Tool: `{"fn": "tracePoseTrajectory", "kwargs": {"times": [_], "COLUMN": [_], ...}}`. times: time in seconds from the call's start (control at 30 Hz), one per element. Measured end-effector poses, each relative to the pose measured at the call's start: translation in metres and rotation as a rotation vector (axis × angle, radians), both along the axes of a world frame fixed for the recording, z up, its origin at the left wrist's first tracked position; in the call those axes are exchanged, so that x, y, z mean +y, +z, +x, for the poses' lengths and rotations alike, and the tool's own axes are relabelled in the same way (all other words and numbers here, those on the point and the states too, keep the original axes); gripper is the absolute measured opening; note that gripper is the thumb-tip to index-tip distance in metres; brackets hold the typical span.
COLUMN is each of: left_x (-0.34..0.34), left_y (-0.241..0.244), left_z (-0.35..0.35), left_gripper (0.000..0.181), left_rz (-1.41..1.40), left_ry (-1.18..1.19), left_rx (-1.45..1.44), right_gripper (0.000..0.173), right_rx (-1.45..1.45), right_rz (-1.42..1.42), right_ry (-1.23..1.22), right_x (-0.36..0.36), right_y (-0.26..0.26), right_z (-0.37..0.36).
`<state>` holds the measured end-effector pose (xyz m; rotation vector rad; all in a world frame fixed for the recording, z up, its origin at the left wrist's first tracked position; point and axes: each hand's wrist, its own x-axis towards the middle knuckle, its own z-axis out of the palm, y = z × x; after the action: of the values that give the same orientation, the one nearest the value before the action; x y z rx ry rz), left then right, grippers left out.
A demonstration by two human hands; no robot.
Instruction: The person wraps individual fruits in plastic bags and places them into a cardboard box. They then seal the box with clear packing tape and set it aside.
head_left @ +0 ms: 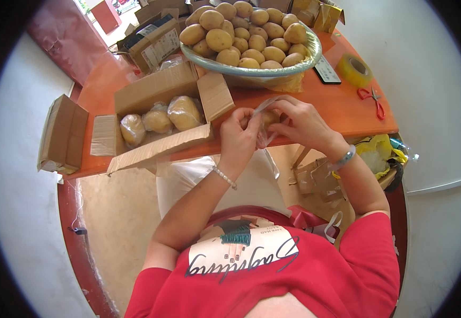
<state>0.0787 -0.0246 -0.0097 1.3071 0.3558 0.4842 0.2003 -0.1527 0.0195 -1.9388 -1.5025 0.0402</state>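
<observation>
Over the table's front edge, my left hand [241, 133] pinches one side of a clear plastic bag [265, 104]. My right hand [302, 123] holds the bag's other side with bent fingers. Between the hands a potato [269, 118] shows, partly hidden by the fingers and film. Left of my hands stands an open cardboard box [155, 89] with several potatoes [183, 113] wrapped in clear film in it. Behind my hands, a large basin [250, 70] lined with yellowish film is heaped with loose potatoes [218, 39].
On the orange table [358, 119] at the right lie red-handled scissors [377, 104], a roll of clear tape [356, 70] and a flat dark-edged device or card [326, 71]. Another cardboard box [61, 135] stands at the left edge. More cartons [157, 43] are behind; a yellow bag [373, 155] is below right.
</observation>
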Motion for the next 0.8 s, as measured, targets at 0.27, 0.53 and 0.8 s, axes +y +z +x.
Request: {"fn": "tracePoseTrajectory", "kwargs": {"times": [0.27,0.53,0.8], "left_x": [0.008,0.003,-0.002], "left_y": [-0.021,-0.015,-0.005], "left_z": [0.011,0.008,0.008], "left_gripper": [0.014,0.012,0.013], "left_rz": [0.052,-0.001,0.053], "left_ry": [0.067,-0.018,-0.051], "left_rx": [-0.08,-0.089,-0.149], "right_gripper": [0.073,0.045,0.034], "right_rx": [-0.067,0.34,0.552], "right_rz": [0.177,-0.163,0.091], "right_ry": [-0.05,-0.198,0.0], "right_x": [-0.023,-0.008,0.0], "right_y": [0.011,-0.01,0.011], "right_z": [-0.003,0.0,-0.016]}}
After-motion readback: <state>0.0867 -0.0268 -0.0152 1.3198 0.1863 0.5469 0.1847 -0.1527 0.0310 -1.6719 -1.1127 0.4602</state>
